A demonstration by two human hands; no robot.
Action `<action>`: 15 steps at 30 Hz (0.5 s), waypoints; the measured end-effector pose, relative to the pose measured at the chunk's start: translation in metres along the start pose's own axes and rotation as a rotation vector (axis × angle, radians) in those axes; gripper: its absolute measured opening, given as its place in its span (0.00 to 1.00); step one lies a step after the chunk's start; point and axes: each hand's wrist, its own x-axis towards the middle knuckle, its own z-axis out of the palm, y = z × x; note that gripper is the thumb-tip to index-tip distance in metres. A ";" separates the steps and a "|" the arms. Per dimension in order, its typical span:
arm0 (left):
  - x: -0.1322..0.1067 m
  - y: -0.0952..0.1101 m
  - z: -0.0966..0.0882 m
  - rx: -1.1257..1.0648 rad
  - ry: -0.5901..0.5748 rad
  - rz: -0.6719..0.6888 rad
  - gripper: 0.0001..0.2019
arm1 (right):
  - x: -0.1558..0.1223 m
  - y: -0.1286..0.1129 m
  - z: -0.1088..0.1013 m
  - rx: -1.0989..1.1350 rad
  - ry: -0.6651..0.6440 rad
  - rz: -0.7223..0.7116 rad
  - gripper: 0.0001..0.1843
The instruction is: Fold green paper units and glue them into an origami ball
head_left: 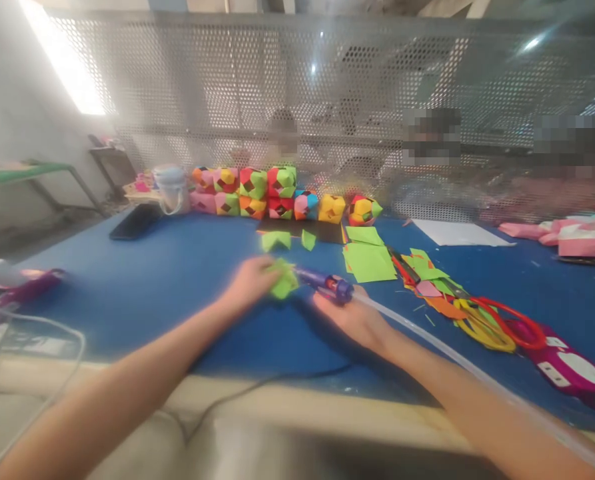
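My left hand (252, 279) is closed on a small folded green paper piece (283, 279) above the blue table. In my right hand (352, 312) lies a purple hot glue gun (327, 283), its nozzle pointing left at the paper and a glue stick (417, 330) trailing out of its back along my forearm. The nozzle is close to the paper; blur hides whether they touch. Just beyond my hands are two folded green pieces, one wider (276, 241) and one smaller (308, 240). A stack of green paper squares (370, 261) sits to their right.
Colourful folded paper balls (280, 193) line the back edge. Red-handled scissors (517, 323), yellow-handled scissors (484, 330), paper scraps (440, 303) and a magenta case (564, 367) lie at right. A phone (136, 221) and white bucket (171, 189) are at left. People sit behind the perforated screen (187, 80).
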 end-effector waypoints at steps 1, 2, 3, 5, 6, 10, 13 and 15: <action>0.000 0.000 0.000 0.008 -0.013 0.003 0.10 | 0.000 0.002 0.001 -0.010 0.004 -0.018 0.14; 0.000 -0.001 0.000 0.010 -0.028 0.001 0.10 | 0.000 0.003 0.003 -0.020 0.005 -0.035 0.14; -0.001 -0.001 0.000 0.007 -0.043 -0.004 0.10 | 0.000 0.003 0.004 -0.030 0.008 -0.051 0.14; -0.002 -0.002 0.000 -0.005 -0.060 -0.009 0.10 | 0.000 0.003 0.006 -0.060 0.015 -0.083 0.13; -0.002 -0.002 0.000 -0.010 -0.060 -0.007 0.10 | 0.000 0.002 0.007 -0.081 0.017 -0.100 0.12; -0.007 0.002 0.001 -0.030 -0.067 0.000 0.09 | 0.001 -0.002 0.009 -0.173 0.042 -0.142 0.12; -0.009 0.004 0.002 -0.049 -0.084 -0.019 0.08 | 0.002 -0.003 0.010 -0.204 0.051 -0.122 0.10; -0.010 0.004 0.003 -0.039 -0.078 -0.023 0.08 | 0.001 -0.003 0.011 -0.225 0.057 -0.115 0.11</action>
